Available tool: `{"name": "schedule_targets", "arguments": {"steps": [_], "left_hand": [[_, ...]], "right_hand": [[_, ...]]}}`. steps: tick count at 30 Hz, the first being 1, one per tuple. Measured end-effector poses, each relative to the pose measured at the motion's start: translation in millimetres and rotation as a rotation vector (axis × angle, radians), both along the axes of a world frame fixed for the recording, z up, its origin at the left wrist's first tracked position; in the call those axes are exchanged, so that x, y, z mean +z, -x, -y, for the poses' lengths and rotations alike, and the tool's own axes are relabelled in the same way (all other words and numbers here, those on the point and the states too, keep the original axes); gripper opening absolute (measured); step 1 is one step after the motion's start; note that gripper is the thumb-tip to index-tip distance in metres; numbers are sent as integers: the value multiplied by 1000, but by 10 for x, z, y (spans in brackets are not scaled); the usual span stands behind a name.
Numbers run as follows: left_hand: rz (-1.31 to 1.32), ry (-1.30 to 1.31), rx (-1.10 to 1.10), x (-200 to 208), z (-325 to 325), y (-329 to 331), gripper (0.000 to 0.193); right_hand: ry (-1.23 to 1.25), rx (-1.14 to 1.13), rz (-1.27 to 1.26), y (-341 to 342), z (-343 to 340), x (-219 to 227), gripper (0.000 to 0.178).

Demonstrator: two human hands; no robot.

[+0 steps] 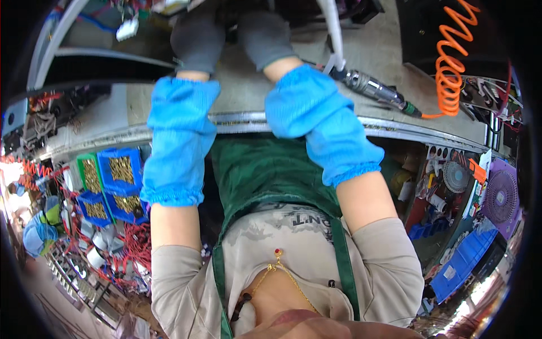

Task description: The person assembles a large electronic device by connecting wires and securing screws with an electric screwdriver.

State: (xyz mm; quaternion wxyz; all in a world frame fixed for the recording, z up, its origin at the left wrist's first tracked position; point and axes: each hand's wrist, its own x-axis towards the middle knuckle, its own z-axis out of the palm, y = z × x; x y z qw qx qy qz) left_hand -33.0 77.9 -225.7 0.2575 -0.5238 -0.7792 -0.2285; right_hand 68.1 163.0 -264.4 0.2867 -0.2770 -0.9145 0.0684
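Both my arms reach forward over a grey workbench point(361, 101) with a metal front edge. My left hand point(197, 40), in a dark grey glove, is at the far side, beside a dark object at the upper edge of the view. Close by on the right, my right hand point(264, 35) wears a matching glove and leans toward the same dark object. The fingers of both hands are lost in shadow and blur, so what they touch or hold cannot be made out. A power screwdriver point(375, 87) lies to the right of my right hand, an orange coiled hose at its end.
The orange coiled hose point(450, 85) hangs at the right. A pale metal frame bar point(333, 28) rises beside my right hand, another point(53, 42) at far left. Blue bins point(119, 169) of small brass-coloured parts stand left, above red wires point(138, 246). A purple fan point(501, 195) is at right.
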Motion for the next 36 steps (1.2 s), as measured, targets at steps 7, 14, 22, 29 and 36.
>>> {"name": "schedule_targets", "arguments": {"steps": [7, 14, 22, 29, 36], "left_hand": [[-24, -57, -26, -29, 64, 0, 26], [32, -54, 15, -66, 67, -21, 28], [-6, -136, -12, -167, 73, 75, 28], [-16, -134, 11, -90, 43, -26, 27], [4, -120, 88, -30, 46, -137, 27]], "right_hand": [[106, -14, 138, 107, 19, 26, 21], [113, -47, 92, 143, -33, -82, 22], [118, 41, 266, -745, 486, 105, 19], [148, 117, 461, -1897, 895, 373, 28], [326, 14, 565, -625, 376, 200, 38]]}}
